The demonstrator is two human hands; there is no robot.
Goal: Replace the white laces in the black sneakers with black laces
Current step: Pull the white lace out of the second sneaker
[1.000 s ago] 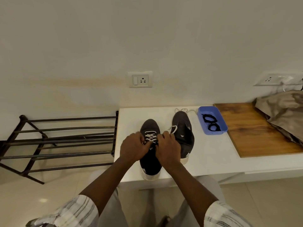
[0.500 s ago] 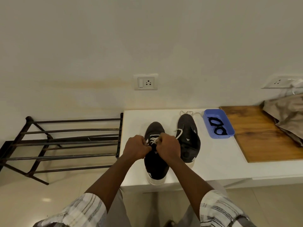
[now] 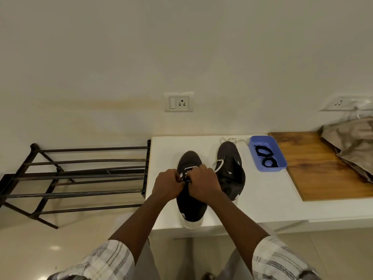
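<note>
Black sneakers (image 3: 190, 199) — white laces (image 3: 189, 168) — blue tray (image 3: 282, 162)

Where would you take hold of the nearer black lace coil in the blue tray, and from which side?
From above, since the blue tray is walled all round and open on top. Grip one strand of the nearer black lace coil, which lies as a flat ring.

- A black sneaker (image 3: 190, 207) stands on a white table (image 3: 272, 205).
- Over its middle, the left hand (image 3: 167, 185) and right hand (image 3: 203, 184) meet, fingers curled on its white lace (image 3: 188, 168).
- Just right of it lies a second sneaker (image 3: 230, 168).
- Farther right of it, a blue tray (image 3: 282, 158) holds black laces (image 3: 264, 156).
</note>
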